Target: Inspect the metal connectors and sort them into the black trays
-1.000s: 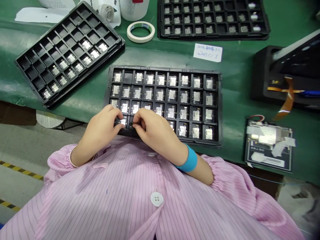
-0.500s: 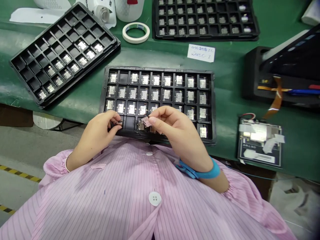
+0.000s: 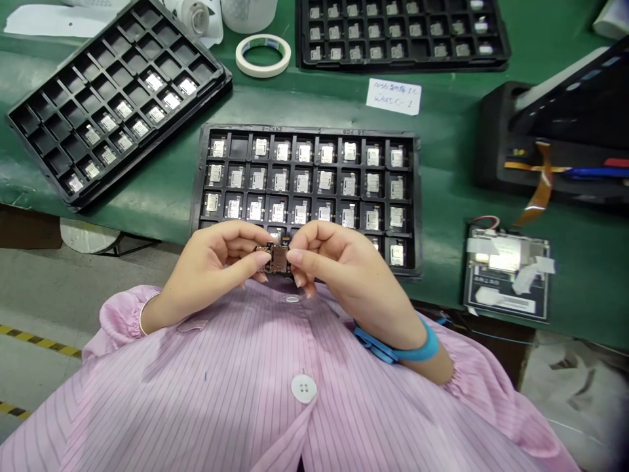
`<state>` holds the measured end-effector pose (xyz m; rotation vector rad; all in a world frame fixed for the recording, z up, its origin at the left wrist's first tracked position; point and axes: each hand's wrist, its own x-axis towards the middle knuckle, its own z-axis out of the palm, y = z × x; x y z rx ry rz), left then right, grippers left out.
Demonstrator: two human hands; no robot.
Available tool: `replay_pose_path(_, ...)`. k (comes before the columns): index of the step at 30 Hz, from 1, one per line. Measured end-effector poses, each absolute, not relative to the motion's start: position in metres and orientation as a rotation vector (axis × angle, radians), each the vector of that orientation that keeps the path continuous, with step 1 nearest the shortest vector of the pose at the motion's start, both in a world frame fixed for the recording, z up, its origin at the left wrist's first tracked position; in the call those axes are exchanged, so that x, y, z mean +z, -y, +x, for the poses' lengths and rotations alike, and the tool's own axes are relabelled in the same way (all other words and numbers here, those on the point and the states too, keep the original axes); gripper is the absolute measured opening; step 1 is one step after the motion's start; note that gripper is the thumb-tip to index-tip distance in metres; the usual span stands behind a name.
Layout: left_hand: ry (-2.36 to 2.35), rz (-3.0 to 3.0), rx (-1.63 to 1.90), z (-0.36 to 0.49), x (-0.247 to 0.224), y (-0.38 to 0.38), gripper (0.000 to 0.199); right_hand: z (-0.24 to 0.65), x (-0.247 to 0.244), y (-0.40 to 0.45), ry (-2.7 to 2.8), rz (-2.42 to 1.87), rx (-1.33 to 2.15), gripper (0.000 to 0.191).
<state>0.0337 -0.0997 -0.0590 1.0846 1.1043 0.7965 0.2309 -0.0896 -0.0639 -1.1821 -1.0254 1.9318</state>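
Both hands meet over the front edge of a black compartment tray [image 3: 309,128] full of small silvery modules. Between them is a small dark circuit board [image 3: 279,258] with a coppery face. My left hand [image 3: 216,265] pinches its left end between thumb and fingers. The thumb and index finger of my right hand [image 3: 341,265] are closed on its right end. Whether it is one board or two pieces side by side, I cannot tell. The hands cover part of the tray's front row.
At the left a second black tray [image 3: 29,160] lies at an angle, partly filled. A third tray [image 3: 403,67] is at the top. Nearby are a tape roll [image 3: 263,71], a paper note [image 3: 394,96], a wired device [image 3: 508,272] and a black foam box [image 3: 496,144].
My left hand has moved right from the tray's front left corner to meet my right hand. The board is now held between both hands, nearer my body. The view has shifted slightly.
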Motion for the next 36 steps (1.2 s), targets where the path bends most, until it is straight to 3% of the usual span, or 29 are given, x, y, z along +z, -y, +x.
replay_pose_path(11,-1.146,1.019,0.786,0.0359,-0.059,0.0994,0.016,0.2304,-0.0653,0.0936,1.053,-1.195,1.893,0.029)
replay_pose_path(26,-1.048,0.944,0.785,0.0342,-0.0612,0.1,0.011,0.2282,-0.0639,0.0942,1.22,-1.289,1.69,0.018)
replay_pose_path(36,-0.995,0.982,0.724,0.0345,-0.0661,0.0979,0.027,0.2269,-0.0645,0.0931,1.172,-1.256,1.703,0.017)
